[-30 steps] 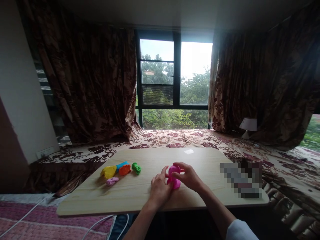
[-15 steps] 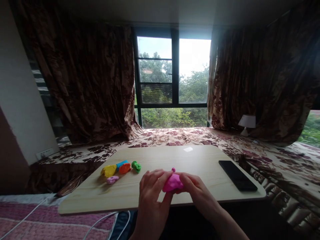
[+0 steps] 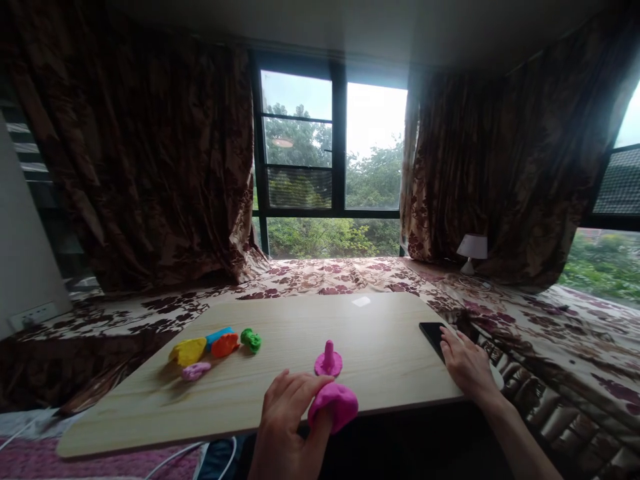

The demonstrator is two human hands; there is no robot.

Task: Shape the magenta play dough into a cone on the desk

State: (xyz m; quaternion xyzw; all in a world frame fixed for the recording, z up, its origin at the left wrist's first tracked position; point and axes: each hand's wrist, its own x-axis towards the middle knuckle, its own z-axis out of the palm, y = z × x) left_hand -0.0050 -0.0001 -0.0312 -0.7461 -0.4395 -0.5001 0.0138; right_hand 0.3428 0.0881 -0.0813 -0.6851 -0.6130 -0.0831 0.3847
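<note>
My left hand [image 3: 290,417] grips a hollowed pink lump of modelling clay [image 3: 343,408] at the table's near edge, the thumb pushed inside it and the fingers on its outer side. Just beyond stands a pink clay piece [image 3: 329,363], a flat round base with an upright stem. My right hand [image 3: 467,363] lies over the black phone [image 3: 433,333] at the right, fingers stretched out and nothing gripped. It covers most of the phone; whether it touches the screen I cannot tell.
On the left of the wooden table [image 3: 300,320] lie lumps of yellow [image 3: 188,351], blue [image 3: 219,335], orange [image 3: 225,345], green [image 3: 251,341] and pale pink clay [image 3: 196,371]. A small lamp [image 3: 473,250] stands beyond on the patterned cloth.
My right hand has let go of the pink clay and moved right onto the phone. The left hand has drawn the clay nearer, uncovering the stemmed piece. The view has turned slightly right.
</note>
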